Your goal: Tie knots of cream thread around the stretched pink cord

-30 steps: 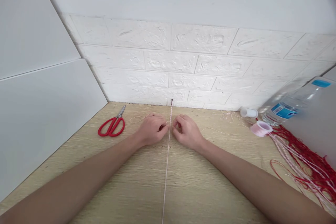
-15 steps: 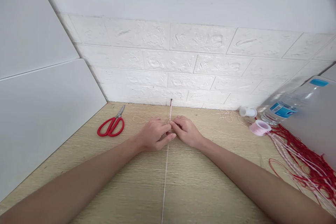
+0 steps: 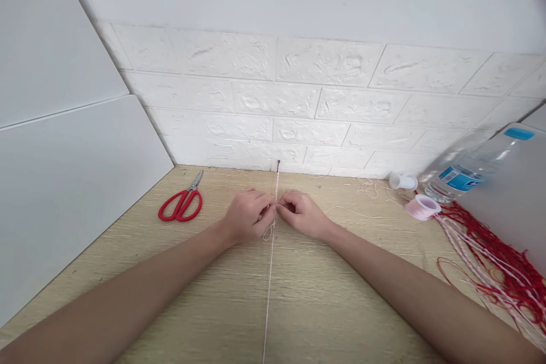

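Observation:
A pale pink cord [image 3: 268, 296] runs taut from the near edge of the view up to a knotted pink length [image 3: 277, 183], fixed at a small dark point at the foot of the wall. My left hand [image 3: 251, 213] pinches thin thread just left of the cord, its fingers curled. Opposite it, my right hand [image 3: 302, 213] is closed, thumb and forefinger pinched at the cord's right side. Below the left fingertips hangs a small loop of thin beige thread [image 3: 268, 233]. Exactly where the thread passes between the fingertips is hidden.
Red-handled scissors [image 3: 181, 205] lie to the left. On the right are a pink thread spool [image 3: 422, 207], a white spool [image 3: 403, 182], a water bottle [image 3: 463, 173] and a heap of red cords [image 3: 507, 273]. The white brick-patterned wall [image 3: 324, 102] bounds the table's far side.
My left fingers have curled in from a more stretched pose, and both hands have drawn slightly apart. A loop of thin thread now shows below the left fingertips.

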`<state>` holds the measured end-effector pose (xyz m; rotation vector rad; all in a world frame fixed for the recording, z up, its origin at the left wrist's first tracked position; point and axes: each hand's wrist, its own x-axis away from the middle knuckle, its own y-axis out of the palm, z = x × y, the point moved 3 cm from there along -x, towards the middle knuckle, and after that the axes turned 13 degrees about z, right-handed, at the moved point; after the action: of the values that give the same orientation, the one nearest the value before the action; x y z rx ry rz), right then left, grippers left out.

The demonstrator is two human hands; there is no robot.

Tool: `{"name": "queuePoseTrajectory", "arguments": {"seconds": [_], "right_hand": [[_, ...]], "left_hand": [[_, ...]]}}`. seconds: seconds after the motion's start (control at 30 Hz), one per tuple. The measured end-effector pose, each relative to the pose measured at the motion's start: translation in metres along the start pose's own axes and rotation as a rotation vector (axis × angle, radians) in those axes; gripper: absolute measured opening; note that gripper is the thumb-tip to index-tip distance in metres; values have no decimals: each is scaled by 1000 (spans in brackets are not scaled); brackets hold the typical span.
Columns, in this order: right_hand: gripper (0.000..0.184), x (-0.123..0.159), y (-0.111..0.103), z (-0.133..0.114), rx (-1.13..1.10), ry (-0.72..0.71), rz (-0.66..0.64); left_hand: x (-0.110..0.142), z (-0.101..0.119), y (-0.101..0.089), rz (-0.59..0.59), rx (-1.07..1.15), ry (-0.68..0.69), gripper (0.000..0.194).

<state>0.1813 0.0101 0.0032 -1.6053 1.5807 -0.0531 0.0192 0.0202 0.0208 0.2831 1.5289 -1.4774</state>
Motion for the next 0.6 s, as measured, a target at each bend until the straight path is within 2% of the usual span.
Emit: {"name": "queuePoseTrajectory", "arguments": {"seconds": [0.07,0.13,0.23,0.37,0.6], "right_hand": [[26,0,0,-1,21,5,8],[28,0,0,-2,29,13,14],[31,1,0,-4,21,-4,7],[26,1,2,-5,-5,-45,-26],[25,1,-1,-4,-77,13,-40]], "left_hand": [[0,-7,0,73,-41,-100,12],[1,-12,2,60,-53,-143,20],[1,-12,5,-8,-50,-109,25],[2,-10,7,-52,-63,-48,21],[2,-14,7,-8,-36,-41,17]]}}
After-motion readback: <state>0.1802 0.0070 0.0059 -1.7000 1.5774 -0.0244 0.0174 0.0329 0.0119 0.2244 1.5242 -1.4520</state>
